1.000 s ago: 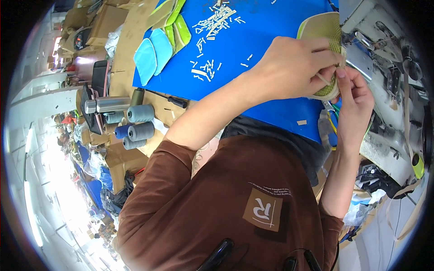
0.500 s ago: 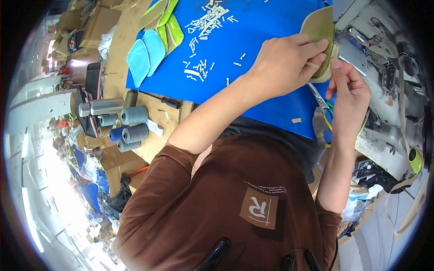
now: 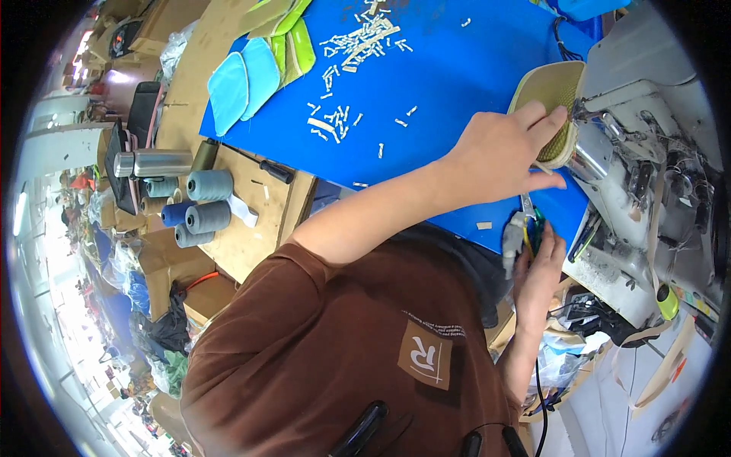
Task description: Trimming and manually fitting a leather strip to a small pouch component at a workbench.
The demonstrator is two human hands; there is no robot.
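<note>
My left hand has its fingers bent over an olive mesh fabric piece with a pale bound edge, holding it against the sewing machine's metal parts. The thumb sticks out below the piece's lower edge. Nearer to me, my right hand is closed around the handles of a pair of scissors, whose blades point away toward the fabric. Greyish wrapping covers part of the handles, and the fingers partly hide them.
Several cut pale strips lie scattered on the blue tabletop. Light blue pieces and green pieces overlap at its left. Thread spools, a screwdriver and a steel flask are on the wooden table.
My right hand has let go of the fabric piece, moved down toward me and taken hold of the scissors. My left hand stays on the piece, its thumb now apart from it.
</note>
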